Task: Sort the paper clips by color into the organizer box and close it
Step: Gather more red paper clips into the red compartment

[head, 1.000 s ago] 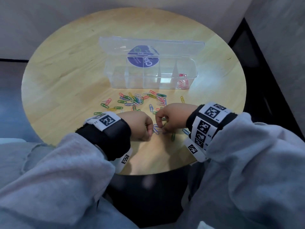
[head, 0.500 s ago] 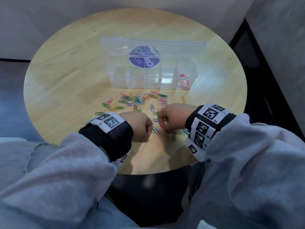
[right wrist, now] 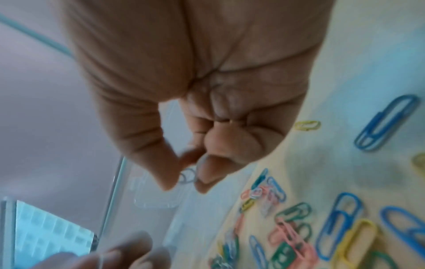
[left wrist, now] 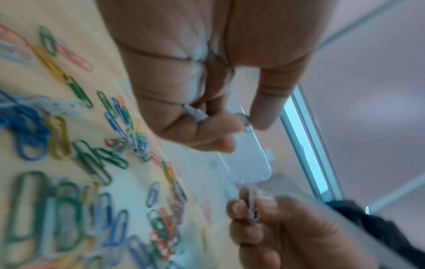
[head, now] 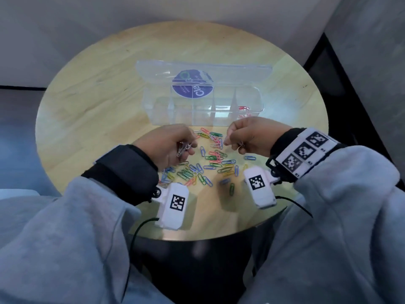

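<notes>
The clear organizer box [head: 166, 115] stands open on the round table, its lid [head: 153, 69] tilted back. A few red clips [head: 243, 108] lie in its rightmost compartment. Loose coloured paper clips [head: 208, 165] are scattered in front of the box. My left hand [head: 186, 149] is raised above them and grips a small bunch of white clips [head: 183, 149], which show as pale wire [left wrist: 195, 113] in the left wrist view. My right hand [head: 232, 142] hovers just before the box's right end and pinches one white clip [head: 241, 144] between thumb and finger [right wrist: 187, 175].
The wooden table [head: 87, 106] has bare room left and right of the box. Its front edge runs under my wrists. A grey wall stands behind, and a dark gap drops off to the right of the table.
Both hands have lifted off the table near the front edge and moved forward toward the box, turning so the held white clips show. The clip pile now lies beneath and behind them.
</notes>
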### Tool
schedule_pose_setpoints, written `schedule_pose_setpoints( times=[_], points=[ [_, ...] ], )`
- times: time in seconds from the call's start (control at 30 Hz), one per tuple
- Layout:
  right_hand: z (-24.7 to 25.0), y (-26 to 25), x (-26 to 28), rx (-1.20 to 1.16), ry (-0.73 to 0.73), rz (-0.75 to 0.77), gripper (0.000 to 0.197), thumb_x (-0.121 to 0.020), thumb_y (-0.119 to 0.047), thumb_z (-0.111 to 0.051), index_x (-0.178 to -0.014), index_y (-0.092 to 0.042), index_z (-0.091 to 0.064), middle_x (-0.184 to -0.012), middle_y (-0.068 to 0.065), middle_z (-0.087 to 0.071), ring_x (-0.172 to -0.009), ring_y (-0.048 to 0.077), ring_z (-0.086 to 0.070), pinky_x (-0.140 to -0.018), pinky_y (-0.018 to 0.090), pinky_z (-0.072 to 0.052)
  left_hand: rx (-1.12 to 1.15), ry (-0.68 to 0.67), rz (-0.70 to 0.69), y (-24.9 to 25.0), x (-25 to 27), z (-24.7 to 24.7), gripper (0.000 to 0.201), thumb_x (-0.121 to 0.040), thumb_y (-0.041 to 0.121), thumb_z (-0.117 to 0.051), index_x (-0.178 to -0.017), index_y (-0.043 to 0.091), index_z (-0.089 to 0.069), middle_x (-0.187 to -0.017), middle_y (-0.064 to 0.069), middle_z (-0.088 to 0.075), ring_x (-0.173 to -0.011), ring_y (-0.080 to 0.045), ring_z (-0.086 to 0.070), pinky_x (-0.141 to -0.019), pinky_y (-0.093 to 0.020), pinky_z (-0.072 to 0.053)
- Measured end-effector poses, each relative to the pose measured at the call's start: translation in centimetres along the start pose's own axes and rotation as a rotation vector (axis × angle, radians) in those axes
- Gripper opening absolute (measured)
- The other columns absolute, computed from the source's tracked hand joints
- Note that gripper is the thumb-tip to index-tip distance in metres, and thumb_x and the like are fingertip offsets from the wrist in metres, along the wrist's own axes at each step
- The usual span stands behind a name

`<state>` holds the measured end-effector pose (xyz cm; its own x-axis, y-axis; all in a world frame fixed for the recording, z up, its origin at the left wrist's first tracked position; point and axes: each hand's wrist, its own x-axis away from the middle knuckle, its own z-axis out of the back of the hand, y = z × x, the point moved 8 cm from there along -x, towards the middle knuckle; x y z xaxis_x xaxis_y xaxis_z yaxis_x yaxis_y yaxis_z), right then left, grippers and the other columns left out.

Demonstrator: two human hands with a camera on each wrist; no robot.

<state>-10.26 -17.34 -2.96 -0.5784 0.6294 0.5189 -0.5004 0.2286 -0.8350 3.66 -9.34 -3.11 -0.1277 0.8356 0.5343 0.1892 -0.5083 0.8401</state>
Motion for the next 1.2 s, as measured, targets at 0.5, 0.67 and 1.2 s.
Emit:
schedule_pose_setpoints(
  times=[0.5, 0.67, 1.2],
  points=[
    [1.8, -0.7, 0.8, -0.754, 0.134, 0.011, 0.03, -0.088, 0.007, -0.025, -0.088, 0.002, -0.054, -0.079, 0.016, -0.056, -0.071, 0.024, -0.059, -0.059, 0.024, -0.058, 0.403, 0.072, -0.002, 2.1, 0.5, 0.7, 0.022, -0.09, 0.006, -0.033, -0.089, 0.005, -0.055, -0.09, -0.016, -0.054, -0.074, -0.024, -0.059, -0.052, -0.025, -0.057],
    [3.0, -1.5, 0.4, -0.834, 0.126, 0.011, 0.029, -0.091, -0.006, -0.031, -0.107, 0.005, -0.053, -0.092, 0.018, -0.059, -0.082, 0.027, -0.062, -0.067, 0.027, -0.058, 0.413, 0.015, -0.018, 4.1, -0.2, 0.4, 0.025, -0.092, 0.017, -0.034, -0.094, 0.006, -0.057, -0.1, -0.018, -0.057, -0.088, -0.026, -0.062, -0.072, -0.032, -0.057],
    [5.2, -4.1, -3.8, -0.903, 0.043, 0.066, 0.032, -0.092, -0.011, -0.03, -0.115, 0.0, -0.049, -0.113, 0.019, -0.05, -0.115, 0.026, -0.048, -0.092, 0.031, -0.043, 0.163, -0.03, -0.045, 9.0, -7.8, -5.4, 0.015, -0.093, 0.024, -0.046, -0.095, 0.014, -0.057, -0.099, -0.009, -0.052, -0.092, -0.02, -0.054, -0.083, -0.024, -0.044]
  ],
)
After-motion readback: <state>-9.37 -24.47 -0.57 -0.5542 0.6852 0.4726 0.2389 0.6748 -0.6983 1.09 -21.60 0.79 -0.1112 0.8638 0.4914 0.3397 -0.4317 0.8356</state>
